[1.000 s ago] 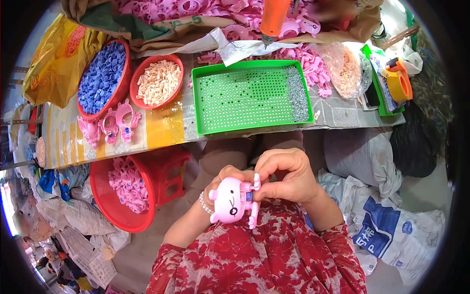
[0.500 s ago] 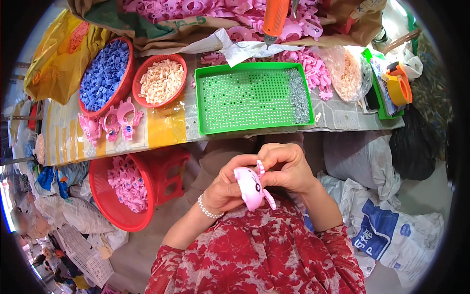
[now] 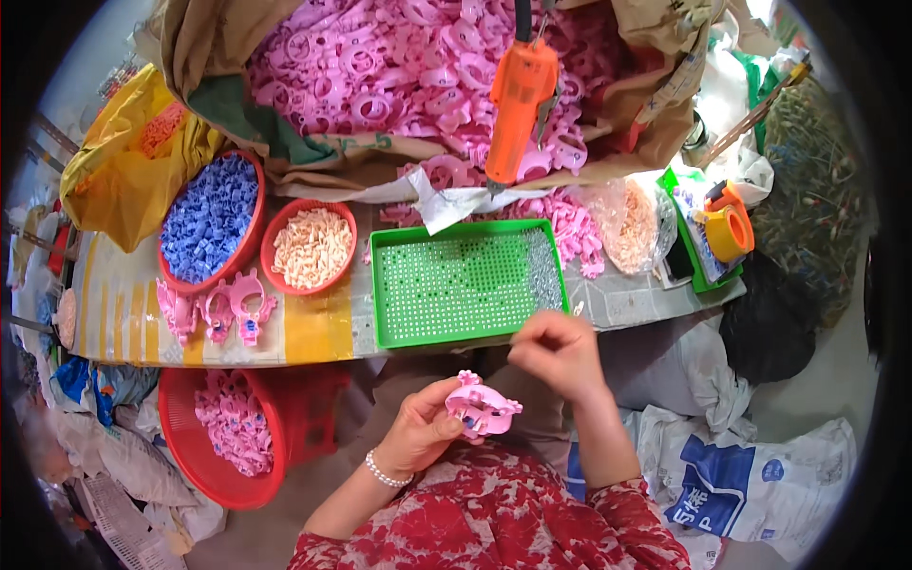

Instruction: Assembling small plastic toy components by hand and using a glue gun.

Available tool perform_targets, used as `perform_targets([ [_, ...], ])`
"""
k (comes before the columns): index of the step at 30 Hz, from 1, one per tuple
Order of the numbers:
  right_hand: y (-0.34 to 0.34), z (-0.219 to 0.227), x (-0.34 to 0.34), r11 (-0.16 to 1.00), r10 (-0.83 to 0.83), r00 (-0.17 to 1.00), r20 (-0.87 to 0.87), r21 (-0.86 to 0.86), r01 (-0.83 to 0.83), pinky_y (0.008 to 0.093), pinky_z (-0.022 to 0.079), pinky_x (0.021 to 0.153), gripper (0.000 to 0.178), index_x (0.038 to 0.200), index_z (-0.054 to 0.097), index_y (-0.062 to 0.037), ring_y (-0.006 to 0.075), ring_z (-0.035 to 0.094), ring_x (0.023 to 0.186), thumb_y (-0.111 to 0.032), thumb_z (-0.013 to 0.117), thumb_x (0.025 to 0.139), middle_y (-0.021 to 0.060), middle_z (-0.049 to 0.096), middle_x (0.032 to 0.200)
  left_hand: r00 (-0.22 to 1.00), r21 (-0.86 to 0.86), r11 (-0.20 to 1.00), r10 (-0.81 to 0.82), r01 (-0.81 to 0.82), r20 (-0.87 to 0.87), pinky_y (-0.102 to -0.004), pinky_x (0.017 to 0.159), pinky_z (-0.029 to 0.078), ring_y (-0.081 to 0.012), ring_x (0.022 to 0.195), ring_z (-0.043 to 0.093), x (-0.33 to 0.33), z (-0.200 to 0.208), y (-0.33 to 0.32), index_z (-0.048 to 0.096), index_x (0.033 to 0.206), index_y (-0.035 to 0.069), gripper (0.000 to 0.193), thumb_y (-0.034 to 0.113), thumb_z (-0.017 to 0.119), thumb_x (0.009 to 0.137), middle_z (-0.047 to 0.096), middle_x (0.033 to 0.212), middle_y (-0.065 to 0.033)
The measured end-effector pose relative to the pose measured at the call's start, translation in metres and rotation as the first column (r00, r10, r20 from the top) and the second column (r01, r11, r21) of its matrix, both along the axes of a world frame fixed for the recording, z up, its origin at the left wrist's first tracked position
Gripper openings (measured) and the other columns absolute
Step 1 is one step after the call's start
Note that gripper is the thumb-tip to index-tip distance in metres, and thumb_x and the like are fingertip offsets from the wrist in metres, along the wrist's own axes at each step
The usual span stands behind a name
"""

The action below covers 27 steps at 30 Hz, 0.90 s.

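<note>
In my left hand (image 3: 423, 427) is a pink plastic animal-shaped part (image 3: 494, 401), pinched between thumb and fingers. Its hollow side shows, with a small blue piece (image 3: 467, 421) inside. Apart from it, my right hand (image 3: 562, 359) is raised at the table's edge, beside the near right corner of the green perforated tray (image 3: 378, 309). The fingers there are curled together; whatever they may hold is hidden. Small silvery screws (image 3: 544, 271) fill the tray's right end, and dark dots sit in many of its holes.
An orange electric screwdriver (image 3: 521, 109) hangs over the sack of pink parts (image 3: 380, 76). Left of the tray are baskets of cream pieces (image 3: 312, 249) and blue pieces (image 3: 211, 218), with several pink parts (image 3: 249, 309) before them. Below the table, a red basket (image 3: 176, 427) holds more.
My right hand has left the pink part and moved up toward the tray. In my left hand the part now shows its hollow side instead of its outer face. The view has tilted upward.
</note>
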State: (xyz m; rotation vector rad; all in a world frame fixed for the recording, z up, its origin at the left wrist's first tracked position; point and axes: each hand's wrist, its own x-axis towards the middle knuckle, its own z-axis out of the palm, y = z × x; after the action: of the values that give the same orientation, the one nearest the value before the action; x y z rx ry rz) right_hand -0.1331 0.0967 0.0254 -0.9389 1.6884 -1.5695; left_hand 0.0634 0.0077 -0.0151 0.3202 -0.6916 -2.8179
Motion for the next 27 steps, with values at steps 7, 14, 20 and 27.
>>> perform_targets([
  [7, -0.092, 0.042, -0.088, 0.935, -0.233, 0.939, -0.254, -0.323, 0.145, 0.0304, 0.041, 0.092, 0.045, 0.125, 0.044, 0.0022, 0.0162, 0.053, 0.102, -0.006, 0.059, 0.083, 0.0089, 0.054, 0.113, 0.995, -0.049, 0.998, -0.043, 0.048, 0.095, -0.0295, 0.072, 0.054, -0.0208, 0.087, 0.063, 0.003, -0.006, -0.004, 0.044, 0.129, 0.004, 0.051, 0.019, 0.065, 0.085, 0.060, 0.107, -0.0094],
  [14, -0.112, 0.077, -0.113, 0.966, 0.155, 0.975, -0.161, -0.181, -0.183, 0.0306, 0.042, 0.090, 0.040, 0.121, 0.047, 0.0017, 0.0156, 0.055, 0.099, -0.012, 0.058, 0.085, 0.0079, 0.058, 0.107, 0.991, -0.040, 0.998, -0.036, 0.042, 0.128, -0.0294, 0.073, 0.055, -0.0205, 0.089, 0.063, 0.006, -0.003, -0.006, 0.045, 0.127, 0.003, 0.046, 0.014, 0.062, 0.086, 0.061, 0.105, -0.0106],
  [20, -0.085, 0.075, -0.087, 0.973, 0.139, 0.984, -0.109, -0.170, -0.156, 0.0269, 0.050, 0.075, 0.051, 0.108, 0.056, 0.0009, 0.0122, 0.061, 0.081, -0.014, 0.082, 0.066, 0.0045, 0.062, 0.093, 0.985, -0.033, 0.999, 0.014, -0.009, 0.175, -0.0305, 0.076, 0.055, -0.0203, 0.091, 0.063, 0.004, -0.007, -0.007, 0.045, 0.124, 0.003, 0.042, 0.015, 0.061, 0.087, 0.061, 0.105, -0.0107],
  [27, -0.077, 0.039, -0.071, 0.984, 0.043, 0.997, -0.059, -0.168, -0.052, 0.0333, 0.051, 0.071, 0.039, 0.098, 0.048, -0.0006, 0.0204, 0.061, 0.076, -0.021, 0.072, 0.074, 0.0144, 0.062, 0.087, 0.973, -0.040, 0.999, 0.038, -0.029, 0.227, -0.0296, 0.075, 0.055, -0.0188, 0.090, 0.063, -0.004, -0.009, 0.002, 0.044, 0.125, 0.002, 0.041, 0.013, 0.059, 0.089, 0.059, 0.106, -0.0098],
])
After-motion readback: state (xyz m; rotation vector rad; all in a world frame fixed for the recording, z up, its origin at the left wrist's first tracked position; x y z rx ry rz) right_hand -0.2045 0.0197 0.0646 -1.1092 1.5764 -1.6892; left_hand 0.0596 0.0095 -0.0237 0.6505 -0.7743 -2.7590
